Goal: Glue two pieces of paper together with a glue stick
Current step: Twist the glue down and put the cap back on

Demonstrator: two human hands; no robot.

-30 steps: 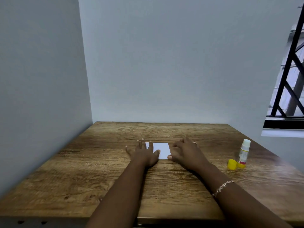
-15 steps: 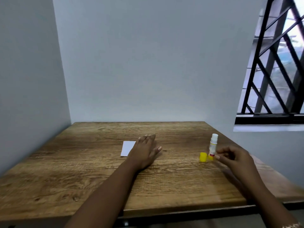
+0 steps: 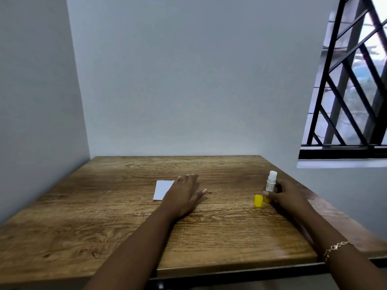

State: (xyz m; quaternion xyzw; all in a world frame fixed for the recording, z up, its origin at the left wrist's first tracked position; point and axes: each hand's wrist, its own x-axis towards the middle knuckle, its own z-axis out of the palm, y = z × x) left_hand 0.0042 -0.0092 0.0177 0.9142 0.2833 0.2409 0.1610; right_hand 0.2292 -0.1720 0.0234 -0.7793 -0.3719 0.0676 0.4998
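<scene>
Left hand (image 3: 184,195) lies flat on the wooden table (image 3: 125,227), fingers straight and together, covering the right edge of the white paper (image 3: 163,189). Paper sits mid-table, flat; can't tell if it's one sheet or two stacked. Right hand (image 3: 287,195) has thumb and fingers curled round the lower part of the glue stick (image 3: 271,181), which stands upright near the table's right side, uncapped. Yellow cap (image 3: 258,200) lies on the table just left of the stick. Bracelet (image 3: 335,248) on right wrist. Barred window (image 3: 356,80) upper right.
</scene>
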